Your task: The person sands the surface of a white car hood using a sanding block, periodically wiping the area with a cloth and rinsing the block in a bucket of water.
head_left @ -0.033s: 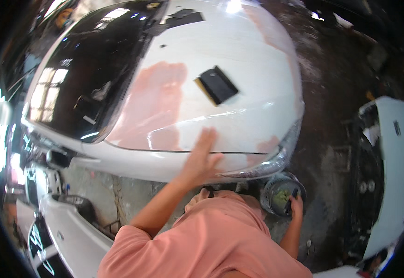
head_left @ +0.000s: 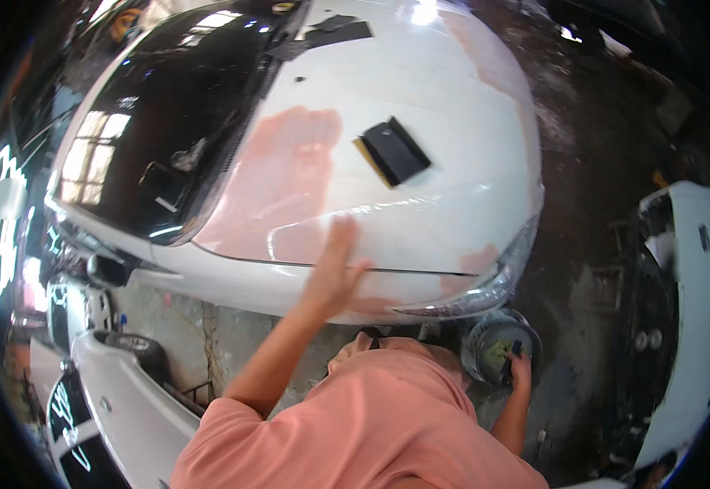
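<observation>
A white car hood [head_left: 436, 90] with pinkish patches spreads in front of me. My left hand [head_left: 335, 265] lies flat over the hood's near edge, fingers stretched out and slightly blurred, beside the large pink patch [head_left: 286, 179]. It holds nothing. At lower right, my right hand [head_left: 521, 368] reaches into a bucket [head_left: 471, 346] with murky, yellowish-green contents. A small black piece [head_left: 517, 348] is gripped in its fingers; its kind is not clear. A dark folded sheet with a yellow edge [head_left: 393, 152] rests on the middle of the hood.
More dark sheets [head_left: 337, 33] lie by the windshield [head_left: 159, 122]. A clear-wrapped headlight [head_left: 506, 265] borders the bucket. A loose pale car panel [head_left: 693, 310] stands at right. Another light-coloured car [head_left: 127, 391] is at lower left, near the side mirror [head_left: 106, 270].
My left hand has slid left along the hood's near edge, toward the large pink patch. The black piece in my right hand now shows less and sits differently in the bucket. The view has shifted slightly.
</observation>
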`<state>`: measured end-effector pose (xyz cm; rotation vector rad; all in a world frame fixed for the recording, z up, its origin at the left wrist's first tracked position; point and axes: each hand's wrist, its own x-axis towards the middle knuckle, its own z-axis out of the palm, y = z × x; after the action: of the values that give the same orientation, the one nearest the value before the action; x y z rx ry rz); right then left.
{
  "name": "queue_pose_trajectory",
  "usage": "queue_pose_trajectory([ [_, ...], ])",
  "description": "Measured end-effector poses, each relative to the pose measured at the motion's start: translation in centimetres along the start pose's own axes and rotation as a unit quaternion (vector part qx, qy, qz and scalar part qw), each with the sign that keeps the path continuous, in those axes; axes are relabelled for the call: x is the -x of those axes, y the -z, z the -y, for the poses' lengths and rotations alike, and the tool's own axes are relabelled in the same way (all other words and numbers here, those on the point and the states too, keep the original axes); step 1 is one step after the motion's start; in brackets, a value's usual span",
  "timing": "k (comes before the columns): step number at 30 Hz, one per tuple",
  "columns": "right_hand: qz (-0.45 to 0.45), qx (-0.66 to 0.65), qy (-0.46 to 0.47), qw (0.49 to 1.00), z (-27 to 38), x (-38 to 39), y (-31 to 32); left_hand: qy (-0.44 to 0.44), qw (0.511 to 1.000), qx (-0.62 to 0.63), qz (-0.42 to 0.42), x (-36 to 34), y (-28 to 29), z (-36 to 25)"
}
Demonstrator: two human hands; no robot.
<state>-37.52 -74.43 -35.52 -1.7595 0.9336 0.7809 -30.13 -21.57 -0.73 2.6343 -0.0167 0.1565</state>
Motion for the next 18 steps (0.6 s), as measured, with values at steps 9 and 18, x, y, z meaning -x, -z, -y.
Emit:
queue_pose_trajectory([
  [9,0.109,0.623,0.139,0.762,-3.3,-13.9,-7.9,0.193,0.951,-0.243,-0.013,-1.7,11.6,14.4],
  [18,-0.023,0.289,0.054,0.955,-1.1,-5.8,-4.0,0.184,0.937,-0.294,-0.03,-15.0,12.2,22.3],
])
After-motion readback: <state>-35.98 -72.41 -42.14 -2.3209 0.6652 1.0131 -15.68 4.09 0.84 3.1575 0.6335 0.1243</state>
